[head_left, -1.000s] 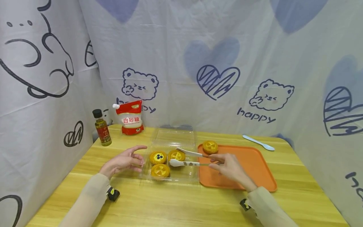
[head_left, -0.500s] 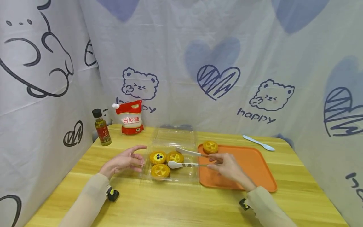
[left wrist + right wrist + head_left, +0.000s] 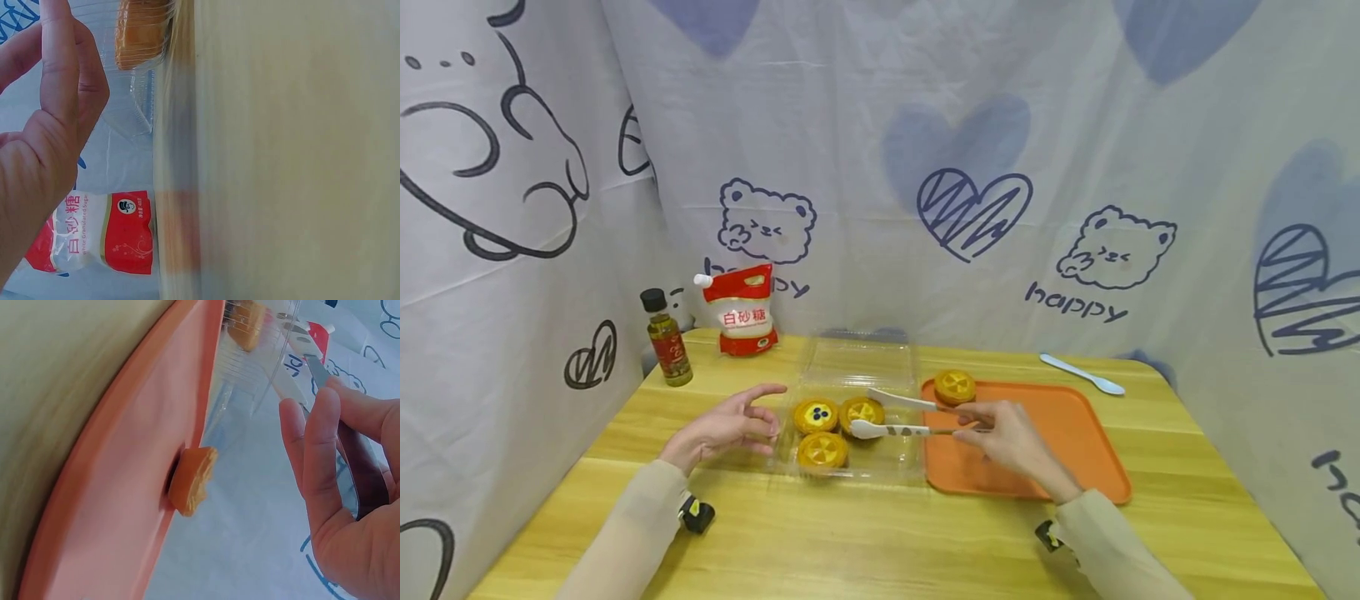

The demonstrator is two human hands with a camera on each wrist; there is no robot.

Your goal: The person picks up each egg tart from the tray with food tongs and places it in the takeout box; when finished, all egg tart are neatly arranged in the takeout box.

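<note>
My right hand point(image 3: 1011, 442) holds tongs point(image 3: 898, 430) with white tips and metal arms, pinched between thumb and fingers. The tongs' arms stand apart, their tips overlapping the right side of a custard tart point(image 3: 859, 410) in the clear plastic box point(image 3: 895, 460). In that box also sit a tart with blueberries point(image 3: 815, 415) and another custard tart point(image 3: 822, 451), close together at the left. My left hand point(image 3: 730, 427) is beside the box's left wall, index finger extended and the others loosely bent, holding nothing. In the right wrist view the tongs' metal bend point(image 3: 362, 475) lies in the palm.
An orange tray point(image 3: 1052, 433) lies right of the box, with one custard tart point(image 3: 955, 386) at its back left corner. A light blue spoon point(image 3: 1082, 374) lies behind the tray. At the back left stand a sugar bag point(image 3: 743, 317) and an oil bottle point(image 3: 669, 343).
The custard tart by the tongs has shifted slightly left, toward the blueberry tart. The tongs spread a little, then drew slightly back to the right. My left hand stays in place.
</note>
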